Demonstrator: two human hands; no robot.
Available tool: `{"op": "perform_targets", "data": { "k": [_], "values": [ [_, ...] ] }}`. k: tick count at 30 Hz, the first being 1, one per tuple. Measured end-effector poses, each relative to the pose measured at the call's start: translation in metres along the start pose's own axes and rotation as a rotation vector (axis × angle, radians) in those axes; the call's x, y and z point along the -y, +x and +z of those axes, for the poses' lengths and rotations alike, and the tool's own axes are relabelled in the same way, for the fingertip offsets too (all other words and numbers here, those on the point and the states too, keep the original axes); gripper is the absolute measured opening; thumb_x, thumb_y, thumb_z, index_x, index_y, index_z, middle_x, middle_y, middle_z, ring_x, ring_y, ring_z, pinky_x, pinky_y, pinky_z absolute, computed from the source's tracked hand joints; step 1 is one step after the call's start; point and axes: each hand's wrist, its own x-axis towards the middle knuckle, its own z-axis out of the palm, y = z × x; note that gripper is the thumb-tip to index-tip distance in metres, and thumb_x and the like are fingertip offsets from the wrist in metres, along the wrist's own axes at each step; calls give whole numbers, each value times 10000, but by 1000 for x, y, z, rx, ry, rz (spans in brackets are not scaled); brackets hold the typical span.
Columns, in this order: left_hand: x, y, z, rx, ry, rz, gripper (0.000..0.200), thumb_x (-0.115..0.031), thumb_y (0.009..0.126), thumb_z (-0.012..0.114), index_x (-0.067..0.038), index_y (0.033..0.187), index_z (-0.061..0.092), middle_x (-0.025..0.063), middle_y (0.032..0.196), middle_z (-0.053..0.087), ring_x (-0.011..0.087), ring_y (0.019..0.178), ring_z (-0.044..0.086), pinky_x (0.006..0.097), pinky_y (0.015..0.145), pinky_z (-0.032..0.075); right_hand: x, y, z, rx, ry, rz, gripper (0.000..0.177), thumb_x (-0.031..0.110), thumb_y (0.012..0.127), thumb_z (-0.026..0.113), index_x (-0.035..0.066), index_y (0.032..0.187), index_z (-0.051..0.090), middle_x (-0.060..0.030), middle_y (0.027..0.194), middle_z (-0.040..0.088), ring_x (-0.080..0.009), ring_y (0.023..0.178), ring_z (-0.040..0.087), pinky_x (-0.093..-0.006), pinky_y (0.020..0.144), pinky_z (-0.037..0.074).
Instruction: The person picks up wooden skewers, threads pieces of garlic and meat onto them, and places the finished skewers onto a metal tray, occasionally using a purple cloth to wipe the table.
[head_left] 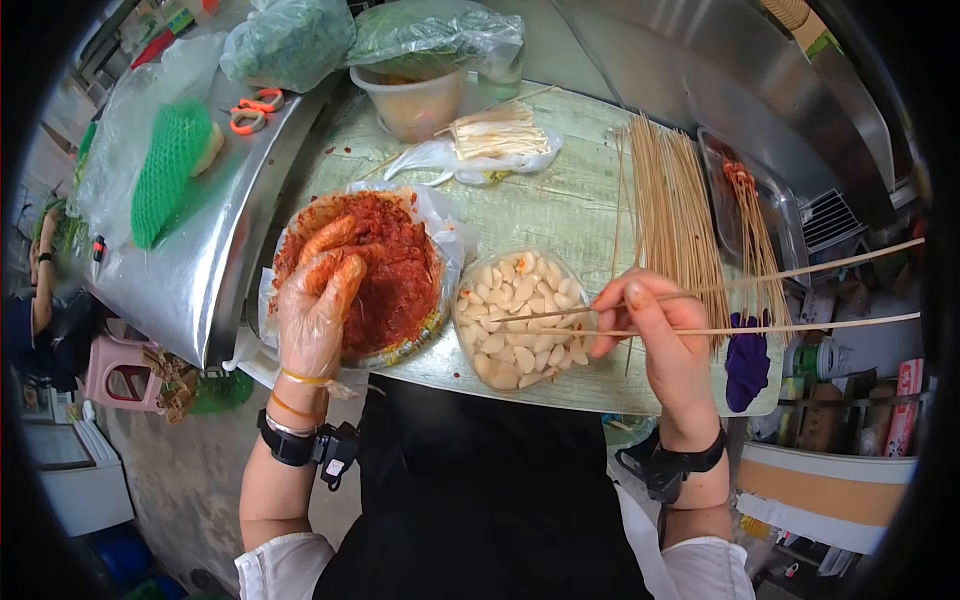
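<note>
My left hand (312,305), in a clear plastic glove smeared red, reaches into a bowl of red, sauce-coated shredded food (395,285). Its fingers stretch over the red mass with the thumb apart; no separate piece shows between them. Two long wooden skewers (800,325) are pinched in my bare right hand (650,325). They run from beyond the table's right edge to the right hand, and at least one continues over the garlic. Peeled garlic cloves (520,310) fill a clear container just left of that hand.
Bare skewers (670,200) lie in a row at the right, beside loaded skewers on a metal tray (722,195). A purple cloth-like item (746,365) lies at the table edge. Enoki mushrooms (495,132), a white tub (412,105) and orange-handled scissors (250,112) sit farther back.
</note>
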Motion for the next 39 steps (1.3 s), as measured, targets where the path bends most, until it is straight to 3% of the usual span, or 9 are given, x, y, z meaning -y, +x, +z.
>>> {"op": "perform_targets", "data": {
  "k": [2, 6, 17, 21, 23, 26, 28, 30, 39],
  "values": [
    [-4, 0, 6, -37, 31, 17, 191, -66, 901, 561, 55, 1040, 614, 54, 987, 617, 79, 862, 563, 198, 769, 458, 2, -8, 0, -9, -8, 41, 289, 191, 970, 454, -48, 906, 602, -60, 802, 567, -124, 678, 594, -236, 636, 507],
    [12, 0, -5, -40, 87, -59, 176, -76, 887, 588, 48, 1005, 628, 24, 865, 639, 66, 808, 562, 200, 717, 460, -9, -13, 4, 10, -92, 70, 267, 147, 962, 467, -73, 885, 596, -84, 839, 552, -141, 682, 603, -240, 639, 520],
    [1, -17, 14, -27, 115, -57, 183, -81, 878, 597, 57, 991, 638, 54, 877, 654, 90, 761, 584, 217, 674, 480, -11, -8, -3, -44, -17, -37, 275, 137, 960, 451, -77, 864, 596, -116, 849, 563, -187, 697, 648, -268, 642, 527],
    [0, -25, 14, 114, -9, -172, 258, -184, 939, 483, 37, 936, 615, 25, 805, 594, 99, 720, 573, 241, 670, 483, -1, 0, 11, -42, 14, -160, 277, 153, 961, 448, -62, 876, 601, -119, 847, 575, -205, 702, 652, -284, 641, 523],
    [-5, -26, 12, 228, 32, -163, 269, -192, 932, 476, 42, 954, 607, 46, 823, 610, 108, 751, 583, 255, 690, 483, 1, 4, 23, 26, -57, -260, 253, 145, 952, 464, -49, 877, 606, -120, 854, 582, -200, 693, 645, -286, 630, 517],
    [-22, -33, 28, 242, -189, -199, 233, -47, 865, 546, 62, 1069, 575, 91, 938, 641, 145, 868, 613, 276, 789, 505, 5, 9, 35, 129, -275, -420, 194, 130, 927, 504, -23, 881, 614, -122, 871, 594, -195, 676, 631, -289, 610, 504],
    [-16, -34, 23, 257, -169, -186, 373, 86, 800, 585, 74, 1169, 532, 118, 1048, 630, 182, 943, 619, 304, 870, 508, 8, 12, 42, 174, -412, -485, 161, 122, 912, 528, -10, 885, 618, -122, 880, 599, -194, 669, 622, -290, 600, 496],
    [-13, -35, 20, 232, -197, -244, 354, 65, 814, 587, 80, 1163, 532, 126, 1065, 621, 181, 944, 616, 305, 857, 512, 10, 14, 47, 229, -554, -597, 117, 100, 888, 552, 5, 893, 620, -117, 860, 606, -197, 665, 610, -283, 595, 486],
    [7, -32, 24, 49, -721, -277, 276, -38, 885, 560, 84, 1132, 537, 159, 1094, 601, 229, 923, 628, 358, 817, 533, 1, -2, 42, 71, -348, -414, 174, 121, 915, 503, -6, 918, 623, -131, 876, 612, -220, 737, 603, -297, 663, 491]
  ]
}}
